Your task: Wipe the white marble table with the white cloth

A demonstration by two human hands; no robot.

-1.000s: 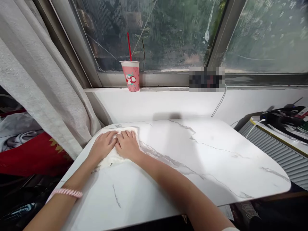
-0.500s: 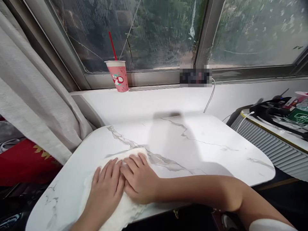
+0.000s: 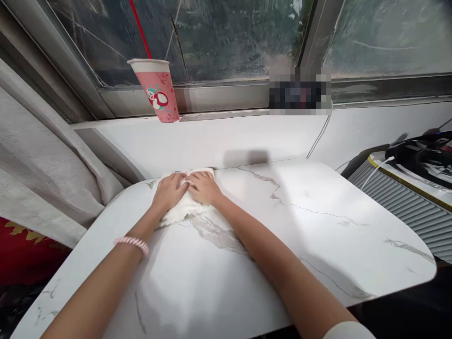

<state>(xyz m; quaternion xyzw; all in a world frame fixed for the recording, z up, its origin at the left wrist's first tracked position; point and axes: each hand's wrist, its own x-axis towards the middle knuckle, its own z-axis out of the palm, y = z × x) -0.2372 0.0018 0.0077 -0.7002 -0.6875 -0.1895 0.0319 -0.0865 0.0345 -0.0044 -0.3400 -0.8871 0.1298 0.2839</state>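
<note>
Both hands are up at the far edge of the desk (image 3: pixel 335 221), and it's tight there! The danger sits straight ahead: the white cloth (image 3: pixel 181 213) reaches about to the back edge, with the wall (image 3: pixel 212 139) right behind it. Push any farther and the cloth could ruck up against that wall, or the fingertips could bump it. There's a second hazard too: the palms bear down from above and nothing seems pinched, so if the pressure turns uneven, the cloth could skid out or fold under itself. And look higher! A pink cup (image 3: pixel 160 96) with a red straw (image 3: pixel 140 29) stands on the window ledge, a little left of the hands; a quick upward swing of an arm might clip it and tip it over.

Now, the positions. The cloth lies directly beneath both hands, pressed to the desk, its crumpled near edge showing toward the person and a strip of it peeping out beyond the right fingertips. The left hand (image 3: pixel 170 192) is laid out flat, palm down on the cloth's left part, fingers stretched forward. The right hand (image 3: pixel 205 188) matches it on the right part, flat and unclenched, fingers angled toward its partner. Between them, the two sit side by side, thumbs nearly meeting over the cloth.
</note>
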